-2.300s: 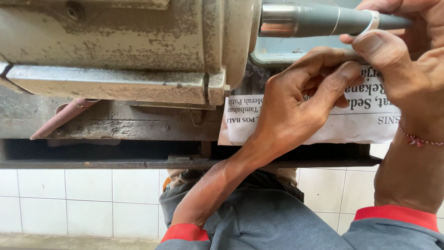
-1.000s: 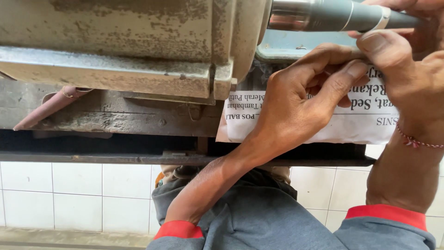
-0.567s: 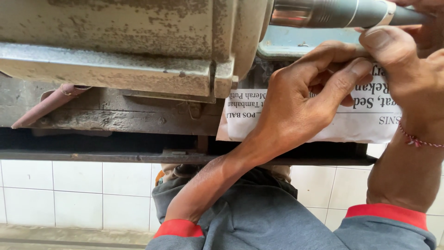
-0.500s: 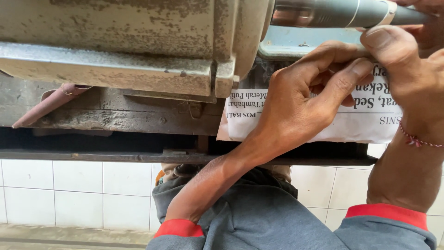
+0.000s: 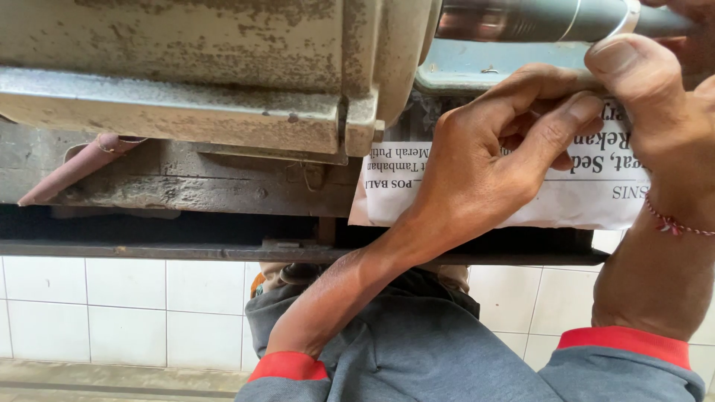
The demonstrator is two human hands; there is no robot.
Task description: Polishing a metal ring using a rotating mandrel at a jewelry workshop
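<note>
Left hand (image 5: 477, 179) is pinching the newspaper sheet (image 5: 581, 193) under the metal shaft (image 5: 536, 18), right hand (image 5: 655, 126) pressing its thumb on the paper's top edge; imo keep it taut & flat w/ both grips. Vs 2.3 s ago, basically same hold, view just shifted a bit.

The view has shifted slightly downward and left. The metal shaft (image 5: 536, 18) now sits nearer the top edge, just above the right hand (image 5: 655, 126) thumb. The left hand (image 5: 484, 164) fingers (image 5: 566, 119) appear marginally tighter on the newspaper sheet (image 5: 588, 197).
</note>
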